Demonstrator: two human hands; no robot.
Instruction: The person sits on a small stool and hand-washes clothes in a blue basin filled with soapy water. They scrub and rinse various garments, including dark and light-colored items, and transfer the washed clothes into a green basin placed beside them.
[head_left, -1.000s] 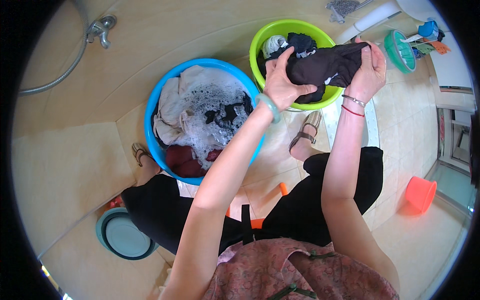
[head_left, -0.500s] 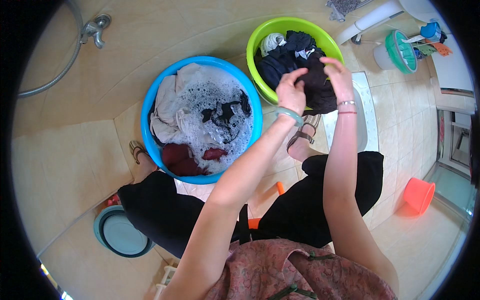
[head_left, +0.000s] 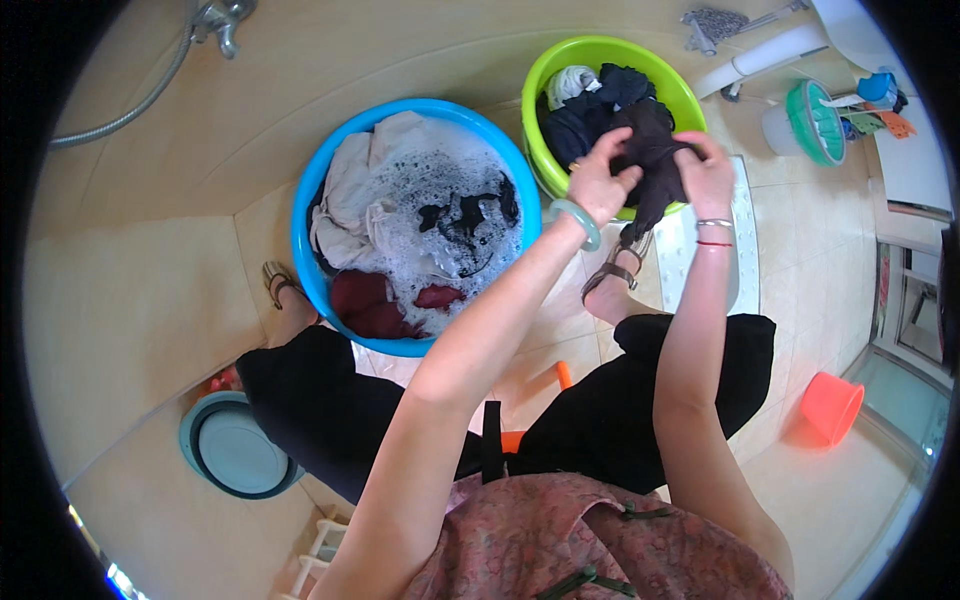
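Note:
A dark brown garment lies over the laundry in the green basin, and one end hangs over the near rim. My right hand pinches the garment at its right edge. On the other side, my left hand is at the garment with thumb and fingers apart; whether its fingertips touch the cloth is hard to see. Beneath lie dark navy clothes and a whitish bundled cloth. To the left stands a blue basin of sudsy water with pale cloth, black cloth and maroon cloth.
A white squat toilet is set in the floor beside the green basin. A small lined bin stands far right, an orange bucket nearer. A grey-green folding basin sits at left. A tap with hose is on the wall.
The dark brown garment has been shifted and spread between my hands, with an end now trailing over the rim. My right hand has come down onto its edge. The view has tilted slightly.

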